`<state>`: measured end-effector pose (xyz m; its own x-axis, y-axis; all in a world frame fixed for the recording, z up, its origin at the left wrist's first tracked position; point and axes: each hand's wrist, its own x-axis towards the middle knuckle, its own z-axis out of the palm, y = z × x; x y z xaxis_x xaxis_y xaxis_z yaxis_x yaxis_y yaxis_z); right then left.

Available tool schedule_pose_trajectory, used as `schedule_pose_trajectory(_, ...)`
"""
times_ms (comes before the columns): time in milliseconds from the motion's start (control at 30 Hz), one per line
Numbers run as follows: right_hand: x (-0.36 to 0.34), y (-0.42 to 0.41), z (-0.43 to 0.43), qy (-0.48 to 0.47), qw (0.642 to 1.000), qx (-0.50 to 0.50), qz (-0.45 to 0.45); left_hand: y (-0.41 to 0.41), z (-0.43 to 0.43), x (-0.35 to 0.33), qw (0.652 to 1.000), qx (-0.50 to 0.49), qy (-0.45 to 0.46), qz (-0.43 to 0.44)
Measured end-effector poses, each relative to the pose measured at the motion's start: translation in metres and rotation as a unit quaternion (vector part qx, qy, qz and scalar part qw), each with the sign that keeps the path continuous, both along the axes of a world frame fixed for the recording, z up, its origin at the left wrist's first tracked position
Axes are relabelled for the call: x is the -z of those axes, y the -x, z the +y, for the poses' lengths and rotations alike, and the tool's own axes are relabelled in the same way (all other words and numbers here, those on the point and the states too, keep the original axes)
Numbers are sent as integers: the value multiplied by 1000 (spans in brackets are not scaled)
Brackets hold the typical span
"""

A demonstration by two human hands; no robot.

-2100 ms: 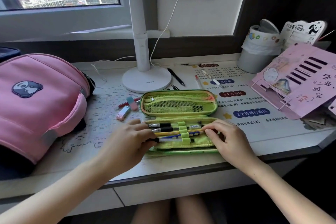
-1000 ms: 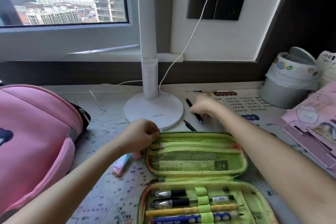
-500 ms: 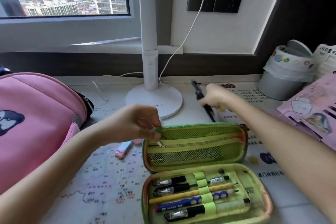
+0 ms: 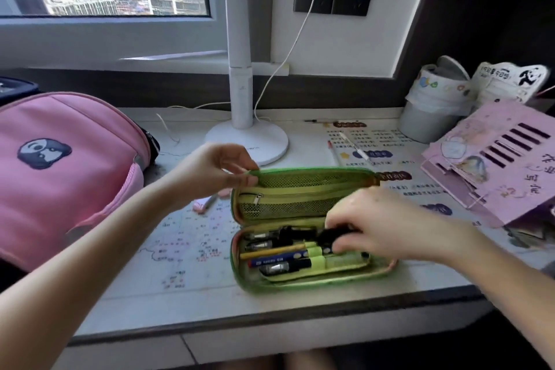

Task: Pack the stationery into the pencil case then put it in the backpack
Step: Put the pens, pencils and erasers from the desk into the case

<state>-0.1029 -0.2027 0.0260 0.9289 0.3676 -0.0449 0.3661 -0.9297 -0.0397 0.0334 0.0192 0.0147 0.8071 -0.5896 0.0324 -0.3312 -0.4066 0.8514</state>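
Note:
A green pencil case (image 4: 303, 281) lies open on the desk, its mesh lid propped upright. Several pens and pencils sit in its elastic loops. My left hand (image 4: 214, 170) pinches the lid's top left corner. My right hand (image 4: 380, 219) is over the case's right half, shut on a black pen (image 4: 330, 234) laid along the top row. A pink backpack (image 4: 60, 168) rests at the left. A pink eraser (image 4: 202, 204) lies left of the case. Two pens (image 4: 354, 149) lie behind the case on the printed mat.
A white lamp base (image 4: 255, 138) with its cable stands behind the case. A grey bin (image 4: 426, 117) and a pink book stand (image 4: 504, 159) fill the right side. The desk's front edge runs just below the case.
My right hand picked a black pen up from beside the lamp base and brought it down into the case. My left hand kept its hold on the lid.

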Motion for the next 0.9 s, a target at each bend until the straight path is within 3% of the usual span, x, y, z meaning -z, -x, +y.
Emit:
schedule_pose_trajectory(167,34,0,18,-15,1000,-4,0,12,4,0,1000,0,6,-12)
schedule_pose_trajectory(467,26,4,19,-58,998,16,-16,19,7,4,1000,-5,19,-22)
schedule_pose_trajectory(600,27,-2,18,-48,997,18,-51,19,6,3,999,-3,21,-28)
schedule_pose_trajectory(767,33,-5,23,37,993,-21,-108,23,12,0,999,21,20,-17)
schedule_pose_trajectory(833,19,3,26,-2,989,-29,-145,25,15,1,998,49,21,-12)
schedule_pose_trajectory(900,-3,13,25,-105,984,-4,-144,28,19,2,996,81,2,-30)
